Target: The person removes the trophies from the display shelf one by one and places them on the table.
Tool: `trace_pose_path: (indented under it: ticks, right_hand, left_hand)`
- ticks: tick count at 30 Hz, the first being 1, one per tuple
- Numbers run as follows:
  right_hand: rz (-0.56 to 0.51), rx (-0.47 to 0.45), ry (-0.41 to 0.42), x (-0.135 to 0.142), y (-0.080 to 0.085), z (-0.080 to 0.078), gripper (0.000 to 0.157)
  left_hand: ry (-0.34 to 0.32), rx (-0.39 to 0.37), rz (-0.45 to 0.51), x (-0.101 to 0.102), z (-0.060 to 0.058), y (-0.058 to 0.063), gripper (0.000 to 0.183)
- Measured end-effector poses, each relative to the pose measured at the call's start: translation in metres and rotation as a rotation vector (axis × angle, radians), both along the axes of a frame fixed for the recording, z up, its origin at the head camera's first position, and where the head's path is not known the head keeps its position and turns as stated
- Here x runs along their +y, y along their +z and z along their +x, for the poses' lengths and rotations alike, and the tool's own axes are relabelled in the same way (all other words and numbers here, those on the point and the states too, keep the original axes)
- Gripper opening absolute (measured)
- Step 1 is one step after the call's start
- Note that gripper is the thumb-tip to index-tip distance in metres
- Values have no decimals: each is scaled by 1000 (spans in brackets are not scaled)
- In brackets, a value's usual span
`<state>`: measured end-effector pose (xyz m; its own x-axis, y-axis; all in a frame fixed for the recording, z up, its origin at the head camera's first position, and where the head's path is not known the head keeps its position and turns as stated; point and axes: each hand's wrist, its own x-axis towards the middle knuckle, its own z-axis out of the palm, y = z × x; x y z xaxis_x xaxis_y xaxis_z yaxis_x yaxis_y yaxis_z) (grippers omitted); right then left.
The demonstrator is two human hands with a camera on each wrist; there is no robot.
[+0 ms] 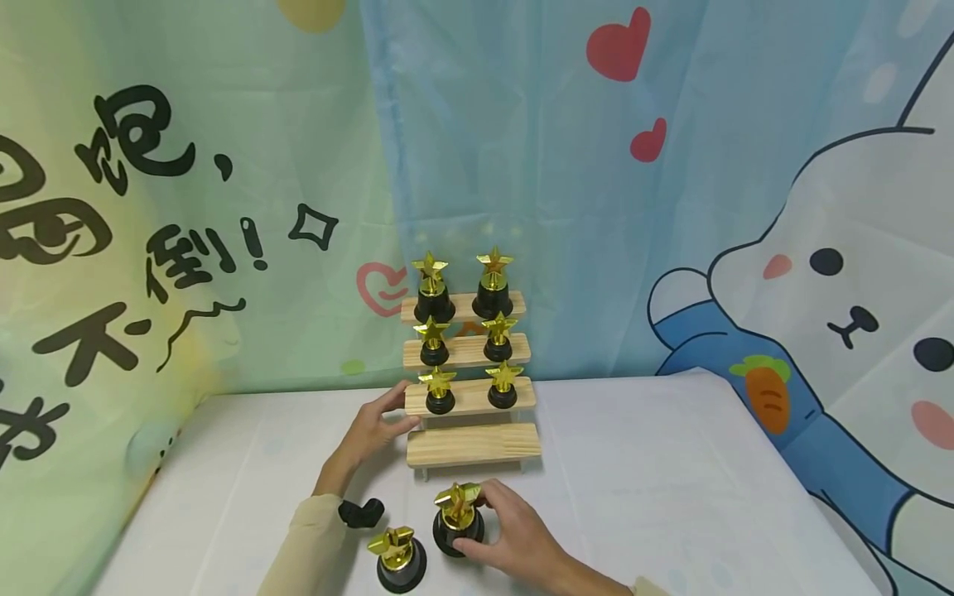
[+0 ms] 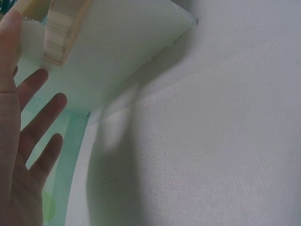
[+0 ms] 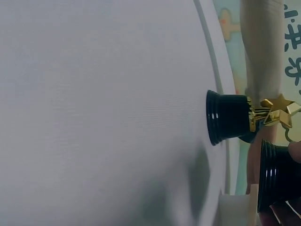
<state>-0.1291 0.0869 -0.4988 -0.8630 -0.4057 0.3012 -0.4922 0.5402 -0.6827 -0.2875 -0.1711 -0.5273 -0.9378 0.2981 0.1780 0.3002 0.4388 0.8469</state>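
Observation:
My right hand (image 1: 517,530) grips a gold star trophy (image 1: 457,509) with a black base, in front of the shelf. The right wrist view shows that base (image 3: 273,176) raised off the tabletop, fingers around it. My left hand (image 1: 373,430) is at the left side of a wooden tiered display shelf (image 1: 473,447), touching it near its second-lowest tier. Its other fingers (image 2: 44,120) are straight and spread in the left wrist view. Each of the three upper tiers bears two star trophies (image 1: 440,393); the lowest tier is bare. Another star trophy (image 1: 402,567) stands on the table between my arms.
A white cloth covers the table (image 1: 633,480). Behind the shelf hangs a printed curtain (image 1: 522,124) with a cartoon rabbit, hearts and lettering. A small black object (image 1: 361,513) is seen beside my left wrist.

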Motion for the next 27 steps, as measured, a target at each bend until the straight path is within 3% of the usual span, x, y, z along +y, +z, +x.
trace_pose_path:
  ticks: [27]
  right_hand:
    - [46,-140,19,2,-19,2,42]
  left_hand:
    - [7,-14,4,0,1,0,70]
